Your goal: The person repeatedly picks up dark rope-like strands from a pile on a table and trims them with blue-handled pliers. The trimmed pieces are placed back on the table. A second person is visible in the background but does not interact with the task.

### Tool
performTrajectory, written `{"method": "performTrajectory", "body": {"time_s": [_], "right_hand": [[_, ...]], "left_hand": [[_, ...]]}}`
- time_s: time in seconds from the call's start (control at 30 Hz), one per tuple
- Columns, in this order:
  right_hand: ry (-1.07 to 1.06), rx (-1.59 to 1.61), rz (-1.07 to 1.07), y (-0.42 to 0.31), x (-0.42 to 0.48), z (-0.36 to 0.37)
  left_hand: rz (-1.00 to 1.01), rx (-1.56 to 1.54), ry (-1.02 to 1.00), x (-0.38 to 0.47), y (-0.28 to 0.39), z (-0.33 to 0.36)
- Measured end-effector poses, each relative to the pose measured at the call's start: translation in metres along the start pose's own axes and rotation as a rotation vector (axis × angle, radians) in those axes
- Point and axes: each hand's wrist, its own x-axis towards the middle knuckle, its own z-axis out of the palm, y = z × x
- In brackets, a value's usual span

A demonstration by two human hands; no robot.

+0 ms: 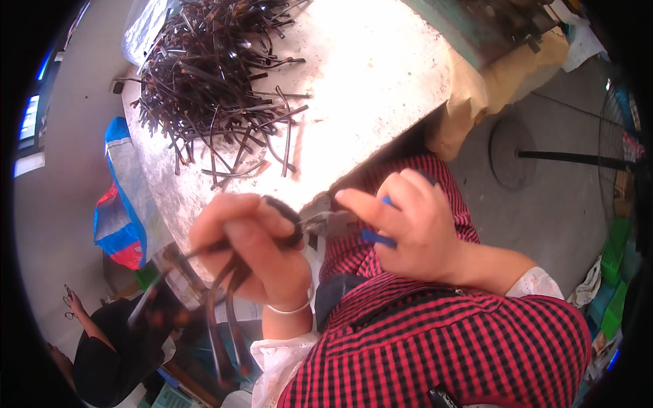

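Observation:
Several dark tortoiseshell eyeglass temples [224, 331] hang from my left hand [250, 245], which is closed around them. A dark rounded piece [283, 217], perhaps part of an eyeglass frame, sticks out between its thumb and fingers. My right hand [416, 224] grips blue-handled pliers [331, 223], with their metal jaws at the dark piece. Blur hides whether the jaws are closed on it. Beyond my left hand, a big heap of dark eyeglass temples [204, 76] lies on the pale worktable [357, 76], with some loose ones along its near edge.
The worktable's corner [306, 204] lies just beyond my hands. Brown paper [464, 107] hangs by its right edge. A pedestal fan [571, 155] stands on the floor at right. A striped bag [122, 204] is at left. Another person in dark clothes [120, 341] is at lower left.

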Motion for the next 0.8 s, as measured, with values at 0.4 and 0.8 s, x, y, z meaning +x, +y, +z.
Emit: {"method": "performTrajectory", "body": {"time_s": [0.4, 0.8], "right_hand": [[-0.012, -0.082, -0.061, 0.005, 0.003, -0.018], [-0.159, 0.292, 0.355, 0.017, -0.024, -0.001]], "left_hand": [[-0.064, 0.009, -0.078, 0.001, 0.002, -0.002], [-0.528, 0.558, -0.516, 0.029, -0.068, -0.009]]}}
